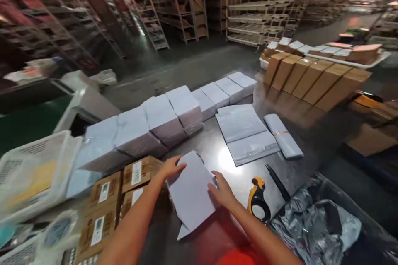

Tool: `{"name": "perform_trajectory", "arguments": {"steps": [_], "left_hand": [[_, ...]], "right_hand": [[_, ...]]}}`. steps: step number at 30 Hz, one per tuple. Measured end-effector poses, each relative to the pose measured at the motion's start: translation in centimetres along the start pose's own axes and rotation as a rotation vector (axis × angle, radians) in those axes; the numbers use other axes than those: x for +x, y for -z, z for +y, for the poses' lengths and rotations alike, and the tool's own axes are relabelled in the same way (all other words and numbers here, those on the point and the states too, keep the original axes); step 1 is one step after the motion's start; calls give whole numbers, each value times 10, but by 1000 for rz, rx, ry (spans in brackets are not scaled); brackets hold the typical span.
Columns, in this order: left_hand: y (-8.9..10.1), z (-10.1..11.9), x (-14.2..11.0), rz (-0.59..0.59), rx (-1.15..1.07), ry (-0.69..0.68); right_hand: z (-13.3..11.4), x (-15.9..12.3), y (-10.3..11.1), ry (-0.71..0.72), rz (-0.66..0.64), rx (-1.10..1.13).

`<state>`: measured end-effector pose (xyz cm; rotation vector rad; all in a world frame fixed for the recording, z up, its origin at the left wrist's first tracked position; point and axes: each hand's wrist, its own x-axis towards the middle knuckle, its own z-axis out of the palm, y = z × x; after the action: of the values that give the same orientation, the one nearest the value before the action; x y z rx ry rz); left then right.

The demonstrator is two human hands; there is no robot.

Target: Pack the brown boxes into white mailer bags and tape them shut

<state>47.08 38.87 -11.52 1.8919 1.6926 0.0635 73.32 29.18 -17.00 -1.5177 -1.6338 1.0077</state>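
Observation:
Between my two hands is a white cardboard box (193, 196), tilted on the metal table (224, 161), with a loose flap at its near corner. My left hand (172, 168) grips its far left edge, thumb on the top face. Along its right edge, my right hand (221, 190) is closed, a ring showing on one finger; its fingertips are partly hidden. To the right lie a yellow and black tape dispenser (258, 201) and a black box cutter (277, 182). Brown cartons with white labels (136, 174) stand just left of my left hand.
White boxes (158, 112) line the table's far side. Flat mailing bags (247, 130) and a rolled bundle (283, 136) lie beyond my right hand. Brown boxes (314, 78) stand at right, crumpled plastic (323, 223) at lower right, a white basket (60, 149) at left.

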Motion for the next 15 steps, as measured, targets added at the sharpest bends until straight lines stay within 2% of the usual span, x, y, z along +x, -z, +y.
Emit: {"name": "perform_trajectory", "arguments": {"steps": [4, 7, 9, 12, 15], "left_hand": [[-39, -3, 14, -75, 45, 79], [-67, 19, 17, -16, 115, 90], [-82, 42, 19, 102, 188, 62], [-99, 69, 19, 288, 313, 43], [-106, 77, 16, 373, 340, 62]], "right_hand": [[54, -82, 47, -180, 244, -467], [79, -133, 64, -354, 248, -754], [84, -143, 61, -414, 187, -833], [84, -132, 50, -469, 140, -868], [85, -125, 52, -442, 192, -840]]}}
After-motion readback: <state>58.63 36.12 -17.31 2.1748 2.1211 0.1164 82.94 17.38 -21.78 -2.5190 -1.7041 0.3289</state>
